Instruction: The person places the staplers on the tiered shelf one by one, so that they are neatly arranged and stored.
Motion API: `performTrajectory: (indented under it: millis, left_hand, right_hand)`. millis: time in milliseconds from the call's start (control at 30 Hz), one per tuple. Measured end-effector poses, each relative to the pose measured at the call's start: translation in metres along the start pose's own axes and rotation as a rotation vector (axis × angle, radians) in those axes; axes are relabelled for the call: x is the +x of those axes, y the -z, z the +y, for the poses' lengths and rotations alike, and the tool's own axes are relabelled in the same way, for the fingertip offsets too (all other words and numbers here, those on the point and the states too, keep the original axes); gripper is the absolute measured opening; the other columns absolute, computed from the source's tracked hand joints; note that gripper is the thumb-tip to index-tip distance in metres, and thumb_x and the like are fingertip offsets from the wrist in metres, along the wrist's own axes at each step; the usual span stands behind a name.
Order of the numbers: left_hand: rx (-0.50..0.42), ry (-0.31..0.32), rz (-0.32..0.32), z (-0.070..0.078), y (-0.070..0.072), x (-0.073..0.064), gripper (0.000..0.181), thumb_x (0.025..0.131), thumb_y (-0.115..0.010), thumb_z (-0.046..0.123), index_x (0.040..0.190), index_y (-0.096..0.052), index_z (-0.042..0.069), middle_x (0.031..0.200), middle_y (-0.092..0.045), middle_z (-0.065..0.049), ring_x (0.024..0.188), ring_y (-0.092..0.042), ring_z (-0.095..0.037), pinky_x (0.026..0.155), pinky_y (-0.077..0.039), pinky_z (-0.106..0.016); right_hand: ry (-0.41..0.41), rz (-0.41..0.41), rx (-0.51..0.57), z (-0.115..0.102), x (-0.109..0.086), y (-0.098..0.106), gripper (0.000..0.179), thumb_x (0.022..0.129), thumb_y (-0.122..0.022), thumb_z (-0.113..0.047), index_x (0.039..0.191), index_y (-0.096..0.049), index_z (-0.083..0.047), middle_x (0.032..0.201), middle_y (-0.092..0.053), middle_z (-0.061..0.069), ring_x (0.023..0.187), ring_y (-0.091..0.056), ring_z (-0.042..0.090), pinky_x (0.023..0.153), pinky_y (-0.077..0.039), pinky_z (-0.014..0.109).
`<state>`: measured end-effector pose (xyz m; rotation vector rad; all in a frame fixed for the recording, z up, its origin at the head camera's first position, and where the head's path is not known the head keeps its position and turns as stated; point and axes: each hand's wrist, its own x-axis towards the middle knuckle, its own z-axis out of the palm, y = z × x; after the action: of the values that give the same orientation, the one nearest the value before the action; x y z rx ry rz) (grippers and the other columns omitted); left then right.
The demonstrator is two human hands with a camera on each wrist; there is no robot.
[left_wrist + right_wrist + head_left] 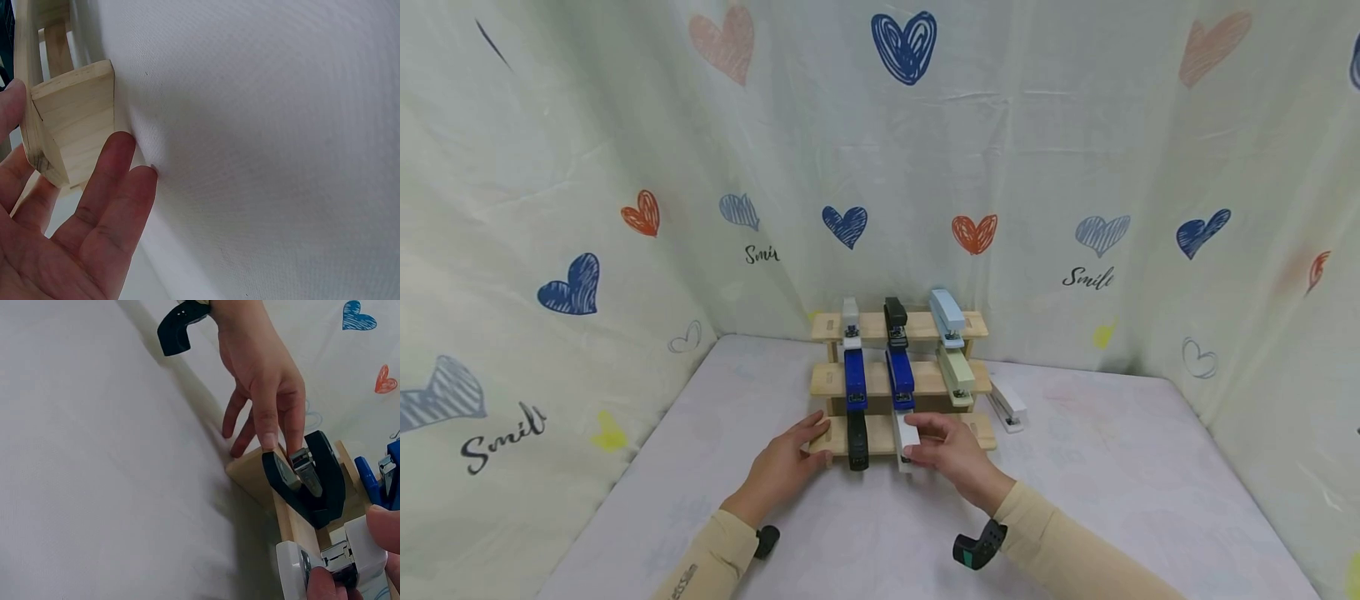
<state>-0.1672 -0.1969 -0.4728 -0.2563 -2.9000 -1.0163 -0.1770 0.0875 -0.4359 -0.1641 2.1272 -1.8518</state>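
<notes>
A three-tier wooden stand (pixel 883 436) bears staplers on its steps. My right hand (pixel 951 457) pinches a white stapler (pixel 906 437) on the lowest step, thumb and fingers at its front part; in the right wrist view the stapler (pixel 365 550) shows its jaws apart. At the left end of that step, my left hand (pixel 784 465) holds the board between thumb and fingers, its other fingers loosely extended beside the stand's side panel (pixel 81 112). Between the hands sits a black stapler (pixel 857 442) on the lowest step, its front poking past the edge.
Two blue staplers (pixel 855 379) and a pale green one (pixel 956 375) lie on the middle step. Grey-white (pixel 851 323), black (pixel 896 322) and light blue (pixel 947 317) staplers top the stand. Another white stapler (pixel 1008 403) lies on the table, right of the stand. A curtain (pixel 1030 150) hangs behind.
</notes>
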Motion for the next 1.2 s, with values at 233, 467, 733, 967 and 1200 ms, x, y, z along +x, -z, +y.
performTrajectory:
  millis: [233,467,733,967,1200]
  left_hand:
    - [-0.005,0.005,0.002,0.001,0.001,0.0,0.054,0.091,-0.075,0.027,0.141,-0.059,0.012,0.153,-0.044,0.0,0.092,-0.066,-0.015,0.079,-0.053,-0.039]
    - [-0.001,-0.007,0.003,0.001,0.0,0.0,0.053,0.091,-0.075,0.026,0.14,-0.06,0.011,0.153,-0.045,-0.001,0.093,-0.067,-0.017,0.08,-0.053,-0.04]
    - [-0.003,-0.001,-0.002,0.0,0.0,0.0,0.053,0.091,-0.075,0.027,0.14,-0.06,0.011,0.153,-0.045,-0.001,0.094,-0.066,-0.018,0.08,-0.053,-0.04]
    - [0.0,0.0,-0.004,0.0,0.0,0.001,0.054,0.091,-0.075,0.027,0.14,-0.06,0.011,0.153,-0.044,-0.001,0.096,-0.067,-0.018,0.081,-0.053,-0.04]
    - [-0.002,-0.005,-0.003,0.0,0.0,0.0,0.054,0.091,-0.075,0.027,0.14,-0.06,0.011,0.153,-0.044,-0.002,0.095,-0.067,-0.019,0.081,-0.053,-0.041]
  right_hand:
    - [0.0,-0.008,-0.005,0.0,0.001,0.001,0.049,0.088,-0.076,-0.008,0.135,-0.06,-0.006,0.14,-0.052,0.016,0.119,-0.057,0.03,0.091,-0.053,0.042]
    - [0.008,-0.012,0.0,0.001,0.003,0.001,0.049,0.088,-0.076,-0.007,0.134,-0.06,-0.005,0.14,-0.052,0.017,0.115,-0.059,0.028,0.09,-0.054,0.04]
    - [0.006,-0.017,0.029,0.001,0.003,0.001,0.049,0.088,-0.075,-0.004,0.135,-0.06,-0.004,0.14,-0.052,0.018,0.112,-0.061,0.027,0.089,-0.054,0.039]
    - [-0.008,-0.022,0.047,0.0,-0.001,0.003,0.053,0.088,-0.075,-0.006,0.138,-0.058,-0.005,0.142,-0.05,0.018,0.112,-0.062,0.027,0.089,-0.054,0.04]
    - [-0.016,-0.052,-0.035,-0.001,-0.016,0.025,0.051,0.09,-0.074,-0.009,0.138,-0.057,-0.005,0.135,-0.054,0.017,0.114,-0.06,0.029,0.086,-0.055,0.041]
